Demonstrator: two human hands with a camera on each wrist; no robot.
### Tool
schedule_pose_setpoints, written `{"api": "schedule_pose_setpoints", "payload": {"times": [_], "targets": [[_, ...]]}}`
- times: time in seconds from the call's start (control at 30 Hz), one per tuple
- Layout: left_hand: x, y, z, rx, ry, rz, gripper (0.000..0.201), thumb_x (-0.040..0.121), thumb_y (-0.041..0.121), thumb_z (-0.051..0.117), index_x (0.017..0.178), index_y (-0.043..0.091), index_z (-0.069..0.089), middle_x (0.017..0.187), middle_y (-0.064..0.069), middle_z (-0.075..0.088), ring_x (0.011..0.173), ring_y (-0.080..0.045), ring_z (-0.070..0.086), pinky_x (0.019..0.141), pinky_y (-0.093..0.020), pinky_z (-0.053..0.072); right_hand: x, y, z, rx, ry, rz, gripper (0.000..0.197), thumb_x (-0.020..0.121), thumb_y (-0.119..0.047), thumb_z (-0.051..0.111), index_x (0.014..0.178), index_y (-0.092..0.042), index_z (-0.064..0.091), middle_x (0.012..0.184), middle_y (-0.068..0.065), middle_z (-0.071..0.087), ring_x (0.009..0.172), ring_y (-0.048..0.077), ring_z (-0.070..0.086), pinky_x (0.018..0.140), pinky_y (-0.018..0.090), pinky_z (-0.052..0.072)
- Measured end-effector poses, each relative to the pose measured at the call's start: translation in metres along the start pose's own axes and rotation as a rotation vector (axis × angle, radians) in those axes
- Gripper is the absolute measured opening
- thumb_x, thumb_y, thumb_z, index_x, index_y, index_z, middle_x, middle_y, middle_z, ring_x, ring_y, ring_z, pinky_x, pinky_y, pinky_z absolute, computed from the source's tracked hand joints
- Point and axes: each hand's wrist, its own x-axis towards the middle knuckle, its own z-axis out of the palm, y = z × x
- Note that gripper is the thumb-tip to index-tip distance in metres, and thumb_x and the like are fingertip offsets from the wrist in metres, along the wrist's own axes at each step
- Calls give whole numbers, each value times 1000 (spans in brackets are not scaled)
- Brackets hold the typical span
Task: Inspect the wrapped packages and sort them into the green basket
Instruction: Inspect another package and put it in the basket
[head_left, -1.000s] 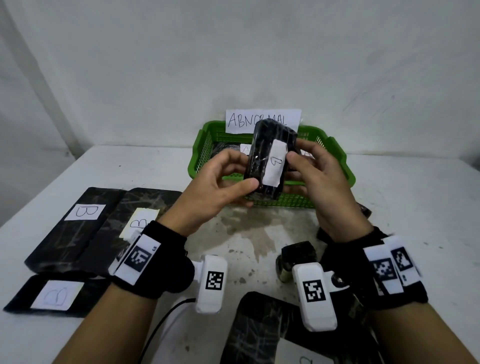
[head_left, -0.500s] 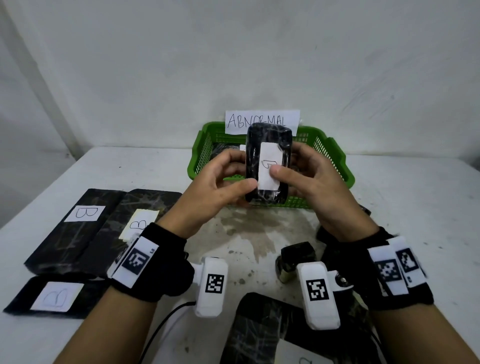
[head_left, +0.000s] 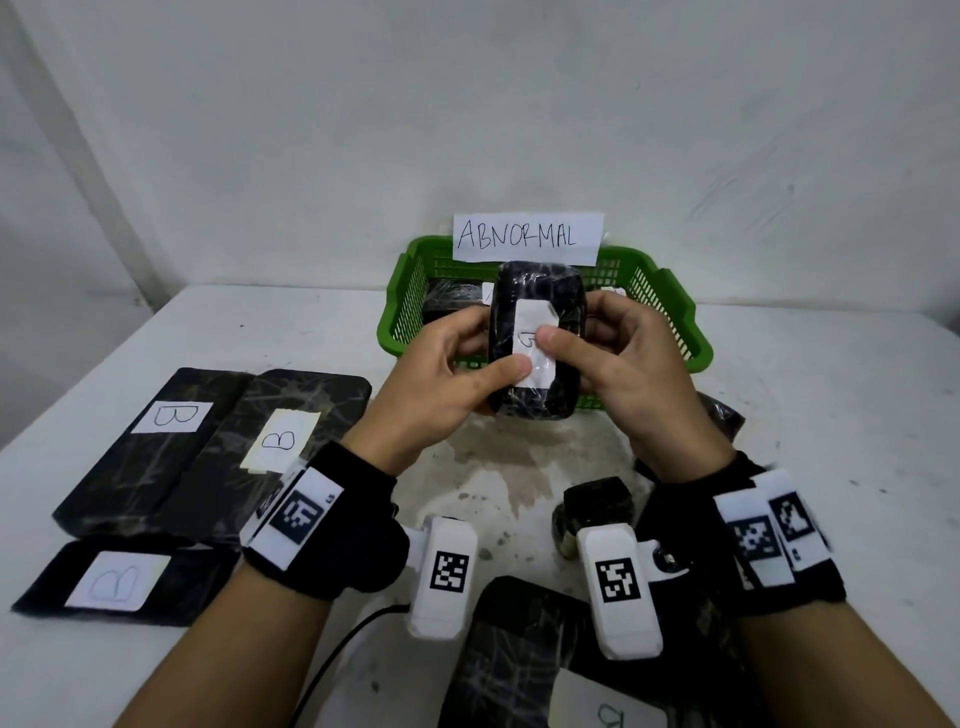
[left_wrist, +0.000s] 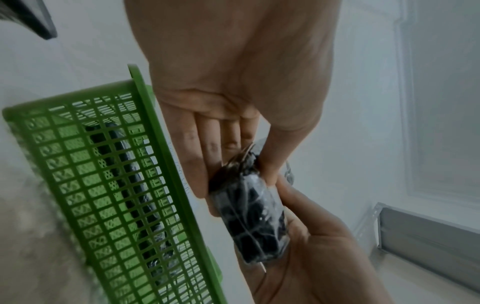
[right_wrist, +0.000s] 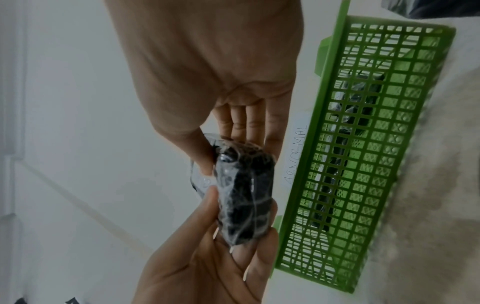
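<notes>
Both hands hold one small black package wrapped in clear film (head_left: 537, 291) upright in front of the green basket (head_left: 410, 306). My left hand (head_left: 447, 364) grips its left side, thumb on the white label. My right hand (head_left: 618, 358) grips its right side, thumb also pressing the label. The wrist views show the package (left_wrist: 252, 216) (right_wrist: 244, 197) pinched between fingers and thumbs of both hands, beside the basket (left_wrist: 166, 156) (right_wrist: 335, 102). The basket carries a paper sign reading ABNORMAL (head_left: 527, 238) and holds dark wrapped packages (head_left: 447, 299).
Three flat black packages labelled B (head_left: 156, 447) (head_left: 270, 457) (head_left: 119, 582) lie on the white table at the left. Another labelled package (head_left: 519, 665) lies at the near edge. A small dark wrapped block (head_left: 597, 501) sits under my right wrist, another dark package (head_left: 719, 415) right of it.
The package has been turned from a tilt to upright, its label now facing me squarely, and both thumbs have moved onto the label.
</notes>
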Motion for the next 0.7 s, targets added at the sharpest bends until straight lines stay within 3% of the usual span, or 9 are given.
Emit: {"api": "schedule_pose_setpoints", "payload": {"times": [0.13,0.23,0.3,0.37,0.43,0.5,0.57,0.63,0.7], "targets": [[0,1,-4,151,57,35,41,87,23,74,126,22,62,115,7,70,108,-7,65,86,-27,56,-1,-2,0,-29,3,25,33,90,-22,77,122,-14,68,112,2,77,104,17,74,90,45,62],[-1,5,-6,268,142,113,43,83,34,78,123,33,61,104,15,67,96,0,62,86,-25,54,-2,-3,2,-115,52,-10,31,96,-33,69,124,-20,67,112,-4,76,103,13,73,86,45,63],[-2,7,-3,278,151,147,46,81,36,79,124,35,61,105,13,68,98,-3,64,87,-30,56,-4,-6,3,-136,60,-51,32,101,-39,61,127,-22,67,114,-3,75,104,16,73,82,48,63],[-3,8,-1,262,125,159,54,80,36,80,130,33,60,112,12,68,103,-6,64,90,-30,56,-6,-9,4,-105,-4,-56,36,102,-45,54,130,-26,65,119,-2,74,110,18,72,88,50,61],[-3,8,0,209,70,156,62,79,32,80,137,29,57,124,8,65,108,-16,63,93,-31,55,-7,-12,2,-52,-91,-30,43,95,-53,60,132,-31,63,124,-2,73,115,19,70,95,50,58],[-3,8,-1,147,5,156,61,82,23,77,140,24,55,132,-2,60,110,-25,62,94,-34,55,-7,-14,-2,-16,-92,-1,68,79,-57,78,137,-30,56,127,-2,71,117,19,69,98,51,56],[-3,8,-1,95,-40,166,55,87,10,72,139,18,56,133,-7,58,106,-20,62,90,-33,57,-5,-17,-6,32,-1,11,79,74,-42,86,140,-22,48,125,1,73,111,16,72,95,48,59],[-4,10,0,44,-67,166,48,91,3,65,137,15,57,135,-5,58,105,-17,64,84,-30,58,-5,-20,-8,105,56,19,57,83,-19,81,132,-15,52,118,-2,73,104,10,73,89,41,61],[-4,9,2,26,-77,162,41,94,9,63,134,18,58,135,-2,60,111,-20,65,83,-30,58,-5,-21,-10,123,61,14,37,89,-4,72,123,-13,61,112,-7,72,100,7,73,84,36,60]]}}
